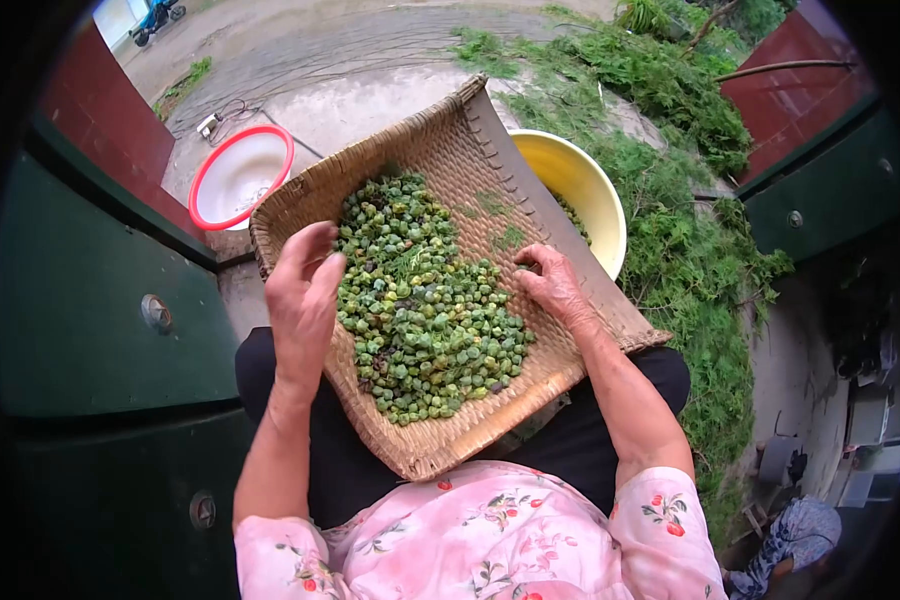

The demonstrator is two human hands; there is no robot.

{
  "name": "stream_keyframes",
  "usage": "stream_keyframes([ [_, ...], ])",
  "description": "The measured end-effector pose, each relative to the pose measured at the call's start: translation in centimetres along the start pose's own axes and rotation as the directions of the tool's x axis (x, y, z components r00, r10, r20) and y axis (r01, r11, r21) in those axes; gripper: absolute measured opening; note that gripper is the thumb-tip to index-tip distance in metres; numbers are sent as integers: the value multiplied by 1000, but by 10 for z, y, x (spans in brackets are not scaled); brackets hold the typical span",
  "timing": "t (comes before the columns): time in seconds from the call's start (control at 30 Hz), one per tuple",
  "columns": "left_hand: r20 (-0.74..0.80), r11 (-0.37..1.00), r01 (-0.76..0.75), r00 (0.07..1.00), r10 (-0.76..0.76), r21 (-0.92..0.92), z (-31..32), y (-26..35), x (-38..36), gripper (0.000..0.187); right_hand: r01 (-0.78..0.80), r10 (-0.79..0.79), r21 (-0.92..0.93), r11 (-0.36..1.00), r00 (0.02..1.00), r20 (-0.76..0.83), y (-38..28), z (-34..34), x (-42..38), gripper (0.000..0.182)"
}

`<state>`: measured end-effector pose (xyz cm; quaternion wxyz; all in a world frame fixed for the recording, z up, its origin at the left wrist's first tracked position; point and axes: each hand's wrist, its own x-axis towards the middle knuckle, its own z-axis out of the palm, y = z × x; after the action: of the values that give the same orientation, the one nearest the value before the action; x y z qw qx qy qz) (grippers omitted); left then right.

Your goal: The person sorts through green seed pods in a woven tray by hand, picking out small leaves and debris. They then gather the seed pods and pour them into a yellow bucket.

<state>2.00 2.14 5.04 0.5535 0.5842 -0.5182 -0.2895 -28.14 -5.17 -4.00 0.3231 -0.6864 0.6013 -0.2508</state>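
Across my lap lies a woven wicker winnowing tray [560, 330], tilted, with a heap of small green seed cones [420, 300] in it. Bits of green leaf and some dark pieces are mixed into the heap. My left hand [305, 285] is raised over the tray's left side, beside the heap; its thumb stands apart from the fingers, which are slightly blurred. On the right, my right hand [558, 288] rests low over the bare weave near the heap's edge. Its fingers are curled together in a pinch, and whatever is between them is too small to make out.
Behind the tray on the right stands a yellow basin [610, 205] with more cones inside. A white basin with a red rim [198, 190] sits at the left. Cut green branches [690, 270] cover the ground to the right. Dark green door panels [100, 290] flank me. A person [805, 530] is at lower right.
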Motion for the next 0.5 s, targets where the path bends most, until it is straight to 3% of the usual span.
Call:
stream_keyframes([
  [0.03,82,993,-90,993,84,76,5,-7,17,26,45,-45,-30,999,999,11,-2,4,4,23],
  [0.13,262,991,-41,965,6,127,22,-25,61,24,162,-156,-141,977,986,56,-2,14,13,22],
  [0.23,238,995,-57,971,37,79,40,-37,75,22,268,-254,-249,931,963,86,-2,21,9,22],
  [0.4,194,985,-105,978,77,134,52,-55,71,19,238,-226,-249,939,971,77,-7,20,2,21],
  [0.5,167,944,-258,960,226,206,46,-56,73,16,183,-192,-178,967,981,-34,-10,10,5,19],
])
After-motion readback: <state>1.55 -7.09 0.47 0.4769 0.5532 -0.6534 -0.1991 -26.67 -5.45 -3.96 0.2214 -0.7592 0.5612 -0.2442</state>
